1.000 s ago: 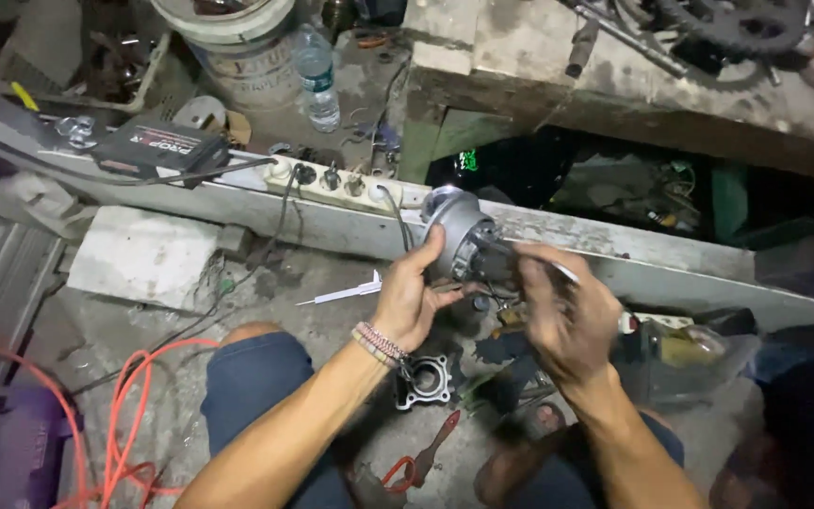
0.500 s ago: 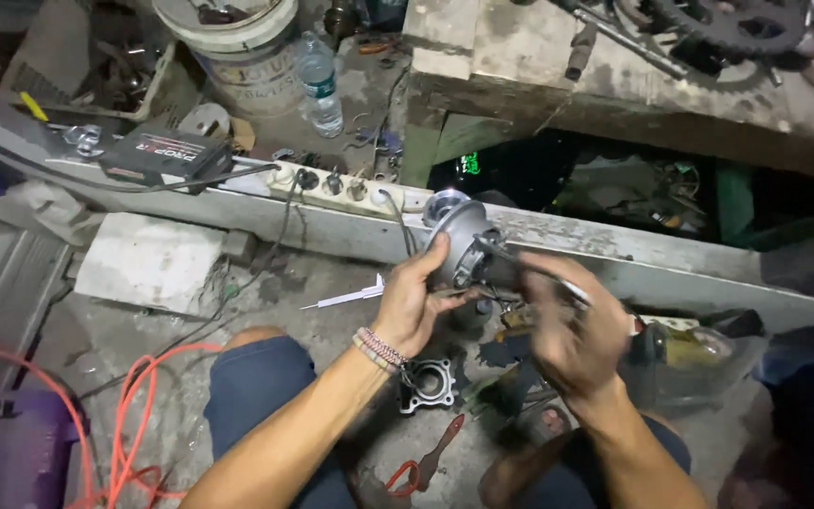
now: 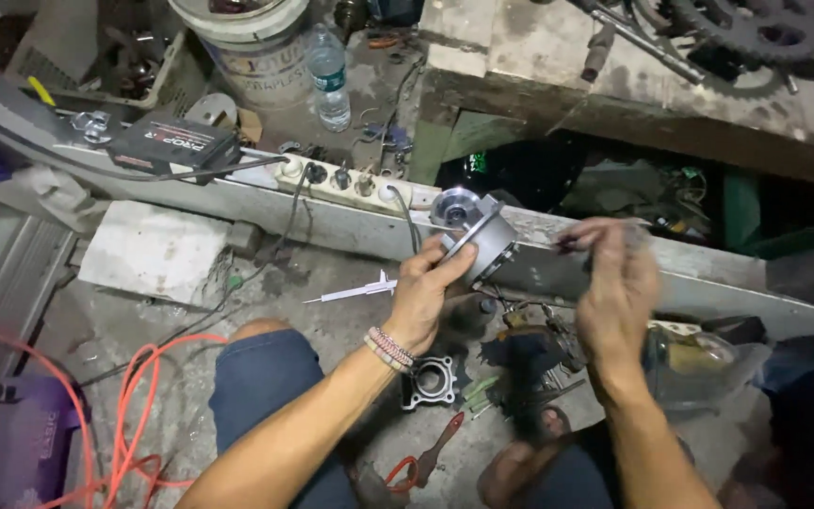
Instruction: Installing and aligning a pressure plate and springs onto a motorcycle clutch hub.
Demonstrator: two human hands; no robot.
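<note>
My left hand [image 3: 431, 287] grips a round grey metal engine part [image 3: 478, 231] and holds it up over the floor, its flat face turned to the right. My right hand [image 3: 614, 283] is raised just right of the part, blurred by motion, fingers curled around a small dark item at the fingertips that is too blurred to make out. The two hands are apart. A beaded bracelet sits on my left wrist. Below the hands a small metal cylinder block [image 3: 429, 382] lies on the floor between my knees.
A white power strip [image 3: 350, 179] and a black box [image 3: 176, 143] rest on a long metal beam. A water bottle [image 3: 330, 75], a bucket [image 3: 256, 42], an orange cable [image 3: 124, 405], red-handled pliers [image 3: 431, 457], a white tool [image 3: 355, 292] and a clear plastic bag [image 3: 699, 363] lie around.
My right hand has pulled away from the metal part to the right and lifted. My left hand has tilted the part and raised it slightly.
</note>
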